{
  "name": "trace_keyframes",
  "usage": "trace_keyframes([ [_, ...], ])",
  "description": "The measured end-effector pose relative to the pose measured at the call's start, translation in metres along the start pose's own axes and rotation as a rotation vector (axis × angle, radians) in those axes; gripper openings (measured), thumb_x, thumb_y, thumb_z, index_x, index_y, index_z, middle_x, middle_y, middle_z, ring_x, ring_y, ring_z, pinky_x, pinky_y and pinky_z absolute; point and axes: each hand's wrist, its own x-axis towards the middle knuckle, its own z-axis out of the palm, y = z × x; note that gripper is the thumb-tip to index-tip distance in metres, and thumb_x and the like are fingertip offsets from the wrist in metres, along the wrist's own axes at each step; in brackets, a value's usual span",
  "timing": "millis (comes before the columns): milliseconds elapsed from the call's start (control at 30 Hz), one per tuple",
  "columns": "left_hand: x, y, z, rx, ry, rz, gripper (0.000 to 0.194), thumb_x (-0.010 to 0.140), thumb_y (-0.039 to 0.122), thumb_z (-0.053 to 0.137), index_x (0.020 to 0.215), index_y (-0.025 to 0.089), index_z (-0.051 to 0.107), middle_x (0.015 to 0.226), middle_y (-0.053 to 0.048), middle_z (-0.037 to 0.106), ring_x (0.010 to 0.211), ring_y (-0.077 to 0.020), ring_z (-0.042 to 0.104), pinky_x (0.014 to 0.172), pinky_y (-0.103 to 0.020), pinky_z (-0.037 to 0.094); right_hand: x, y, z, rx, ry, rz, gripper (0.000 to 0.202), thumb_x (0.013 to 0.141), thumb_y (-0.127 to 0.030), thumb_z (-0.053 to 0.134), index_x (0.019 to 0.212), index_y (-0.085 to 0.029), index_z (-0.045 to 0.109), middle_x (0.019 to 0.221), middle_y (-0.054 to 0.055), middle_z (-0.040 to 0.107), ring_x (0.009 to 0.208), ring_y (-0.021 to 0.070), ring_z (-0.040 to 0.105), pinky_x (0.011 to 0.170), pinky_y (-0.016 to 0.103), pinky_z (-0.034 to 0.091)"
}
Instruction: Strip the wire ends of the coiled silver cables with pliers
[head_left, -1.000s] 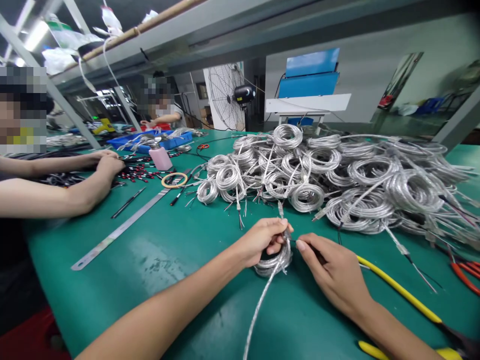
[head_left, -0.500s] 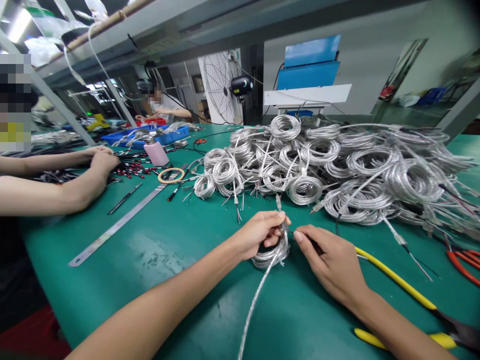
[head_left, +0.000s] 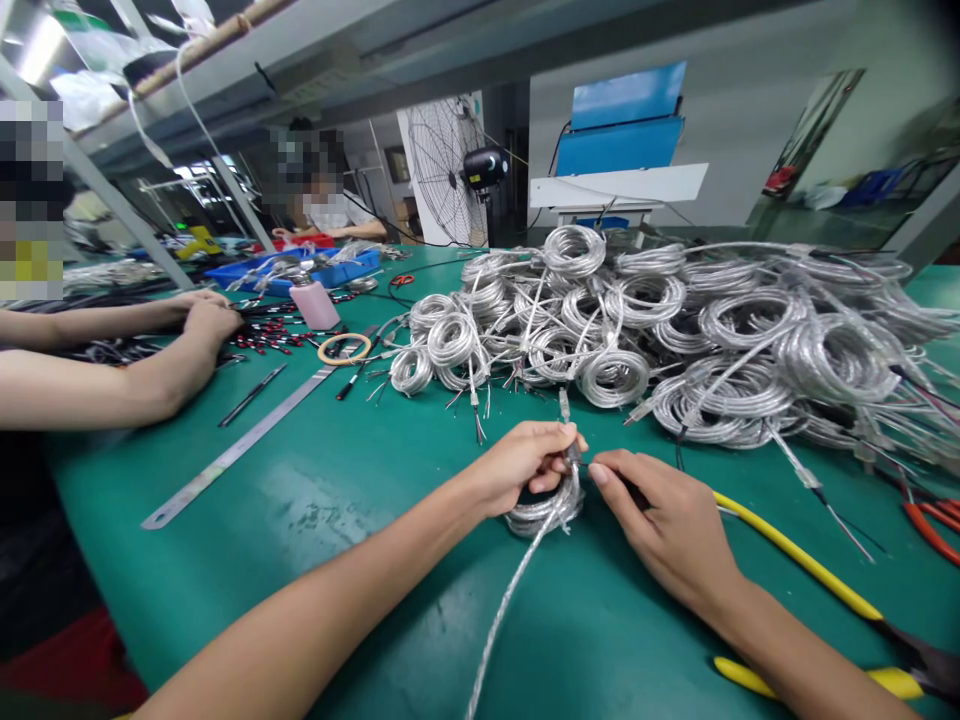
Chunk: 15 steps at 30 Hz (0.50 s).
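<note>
My left hand (head_left: 514,468) is closed on a small coil of clear-jacketed silver cable (head_left: 541,517), just above the green tabletop. A pale plug-like end (head_left: 565,403) pokes up beyond its fingers, and the loose tail of the cable (head_left: 501,622) runs toward me. To the right, my right hand (head_left: 671,520) pinches a thin dark strand (head_left: 586,463) that reaches to the cable by my left fingertips. What kind of strand it is, I cannot make out. Yellow-handled pliers (head_left: 799,555) lie beside and partly under my right forearm.
A large heap of similar coiled cables (head_left: 750,320) fills the table's far side. A steel ruler (head_left: 240,445), a tape ring (head_left: 324,346), a pink bottle (head_left: 315,305) and a blue tray (head_left: 240,280) are left of it. A co-worker's hands (head_left: 210,315) work at far left.
The view has shifted slightly. Both my hands keep nearly the same pose on the cable and the strand. A person in the background has moved their head.
</note>
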Motion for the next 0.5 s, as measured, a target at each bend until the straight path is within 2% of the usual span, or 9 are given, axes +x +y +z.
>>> trace_keyframes([
  [500, -0.0019, 0.0012, 0.0019, -0.010, -0.008, -0.011, 0.020, 0.080, 0.026, 0.047, 0.069, 0.011, 0.052, 0.045, 0.007, 0.036, 0.031, 0.0004, 0.021, 0.030, -0.012, 0.011, 0.0009, 0.0003, 0.0003, 0.065, -0.038, -0.012, 0.020, 0.090, -0.029, 0.041, 0.082, -0.020, 0.057, 0.074, 0.000, 0.061, 0.064, 0.0136, 0.052, 0.059, 0.024, 0.035],
])
